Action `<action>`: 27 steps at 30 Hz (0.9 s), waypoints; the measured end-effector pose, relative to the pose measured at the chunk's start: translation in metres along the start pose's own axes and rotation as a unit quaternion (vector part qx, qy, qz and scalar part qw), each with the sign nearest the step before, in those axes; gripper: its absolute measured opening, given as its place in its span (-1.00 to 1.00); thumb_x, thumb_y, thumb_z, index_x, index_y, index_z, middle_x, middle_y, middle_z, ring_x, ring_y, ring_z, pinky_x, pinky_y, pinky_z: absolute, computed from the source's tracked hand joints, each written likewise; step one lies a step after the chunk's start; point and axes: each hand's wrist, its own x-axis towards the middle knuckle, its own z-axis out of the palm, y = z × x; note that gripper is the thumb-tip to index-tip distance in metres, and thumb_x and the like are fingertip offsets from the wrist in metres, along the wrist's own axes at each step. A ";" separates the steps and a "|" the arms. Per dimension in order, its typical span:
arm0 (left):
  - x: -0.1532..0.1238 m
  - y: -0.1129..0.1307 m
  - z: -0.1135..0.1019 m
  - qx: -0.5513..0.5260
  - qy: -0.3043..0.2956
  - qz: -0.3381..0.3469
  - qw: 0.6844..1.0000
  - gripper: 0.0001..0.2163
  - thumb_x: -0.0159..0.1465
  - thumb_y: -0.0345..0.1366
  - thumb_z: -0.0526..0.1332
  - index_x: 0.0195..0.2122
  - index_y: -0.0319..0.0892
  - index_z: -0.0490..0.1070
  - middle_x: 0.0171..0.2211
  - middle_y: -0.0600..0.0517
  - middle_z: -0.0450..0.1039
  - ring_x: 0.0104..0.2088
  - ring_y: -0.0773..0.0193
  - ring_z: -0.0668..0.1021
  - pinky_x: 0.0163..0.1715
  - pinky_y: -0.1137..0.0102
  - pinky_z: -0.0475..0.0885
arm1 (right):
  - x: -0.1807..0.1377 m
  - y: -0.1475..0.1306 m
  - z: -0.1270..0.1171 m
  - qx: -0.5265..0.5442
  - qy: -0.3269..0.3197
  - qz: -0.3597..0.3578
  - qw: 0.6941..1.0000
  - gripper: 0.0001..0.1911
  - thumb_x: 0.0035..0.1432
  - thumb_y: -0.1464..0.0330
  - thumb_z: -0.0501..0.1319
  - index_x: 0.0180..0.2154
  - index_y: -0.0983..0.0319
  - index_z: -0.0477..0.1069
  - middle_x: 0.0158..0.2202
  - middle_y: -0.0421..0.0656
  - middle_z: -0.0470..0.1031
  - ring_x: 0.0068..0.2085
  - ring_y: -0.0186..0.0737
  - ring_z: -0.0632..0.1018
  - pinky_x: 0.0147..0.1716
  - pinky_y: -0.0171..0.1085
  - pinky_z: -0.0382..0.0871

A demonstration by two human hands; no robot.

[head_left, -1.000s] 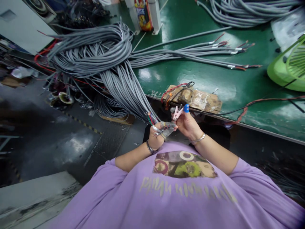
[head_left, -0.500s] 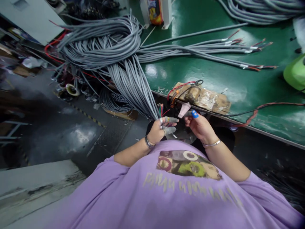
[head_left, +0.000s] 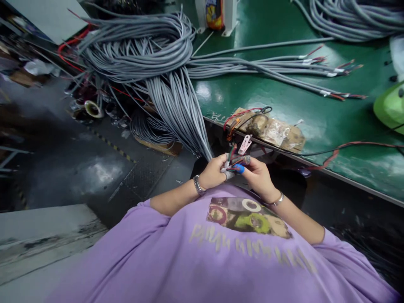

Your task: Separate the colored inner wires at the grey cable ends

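While both hands meet just off the front edge of the desk (head_left: 284, 94), head view shows one bunch of coloured wires (head_left: 234, 160) between them, low over the lap. Left hand (head_left: 218, 169): fingers closed, wires pinched near their base. Right hand (head_left: 257, 176): thumb in a blue cover (head_left: 239, 168), forefinger in a grey one, tips nearly together on the same wires. Exact grip too small to read.

Pink clip (head_left: 245, 144) just above the right fingertips; whether it is held, or fixed to something, cannot tell.

Grey cable bundle (head_left: 181, 105) hangs from the big coil (head_left: 139, 48) over the edge, lower ends leading toward the left hand. Which cable the wires belong to: hidden by the hand.

Progress, as judged: jacket already off this end, cores exposed and loose. Handling of the wires looks unfinished, with both hands on them. Cables on the far side have stripped ends (head_left: 339, 72) and white bands (head_left: 325, 93), so that much is done there. Most of the hanging ends are out of sight; how many remain cannot be counted. Taped wooden block (head_left: 277, 132) sits at the desk edge, near the hands but apart from them.
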 end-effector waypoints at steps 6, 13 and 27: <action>-0.011 0.009 -0.005 -0.068 0.045 -0.023 0.996 -0.71 0.23 -0.10 0.31 -0.18 -0.23 0.57 -0.20 -0.12 0.62 -0.11 0.12 0.62 -0.05 0.26 0.50 | 0.002 0.006 -0.014 0.083 0.100 0.075 0.989 -0.70 -0.09 0.16 0.47 -0.42 0.21 0.50 -0.55 -0.28 0.41 -0.56 -0.42 0.28 -0.56 -0.36 0.21; -0.011 0.008 -0.009 -0.010 -0.047 -0.037 0.998 -0.69 0.18 -0.05 0.36 -0.35 -0.24 0.52 -0.42 -0.03 0.58 -0.41 0.30 0.58 -0.33 0.44 0.48 | 0.000 -0.010 -0.005 0.021 0.001 0.069 0.997 -0.70 -0.13 0.17 0.50 -0.45 0.21 0.51 -0.50 -0.20 0.50 -0.45 -0.29 0.45 -0.39 -0.26 0.39; -0.010 0.002 -0.005 -0.174 0.128 -0.116 0.970 -0.64 0.10 0.00 0.40 -0.37 -0.23 0.49 -0.53 0.00 0.58 -0.55 0.27 0.60 -0.48 0.39 0.58 | 0.004 -0.004 0.009 0.064 -0.029 0.089 0.994 -0.62 -0.03 0.07 0.44 -0.38 0.24 0.50 -0.44 -0.18 0.51 -0.43 -0.30 0.43 -0.35 -0.23 0.37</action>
